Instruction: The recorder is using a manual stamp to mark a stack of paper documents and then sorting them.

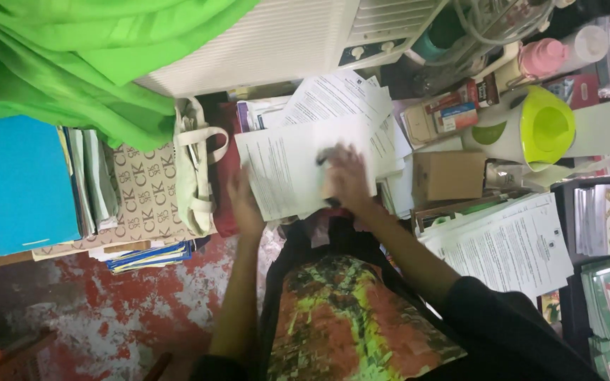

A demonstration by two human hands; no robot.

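cloth (72,49): bright green
folder (26,183): plain blue
kettle (531,130): white, lime lid
floor (107,303): red, mottled white
papers (284,169): white, black print

The printed sheets (298,166) under the hands are thin matt white paper. Above them hangs smooth bright green cloth (93,49). The tote bag (195,169) looks like coarse pale canvas. The small box (447,176) is plain matt brown cardboard, and the white and lime kettle (524,130) is glossy plastic. The red floor (107,296) appears worn and rough, though blur hides detail.
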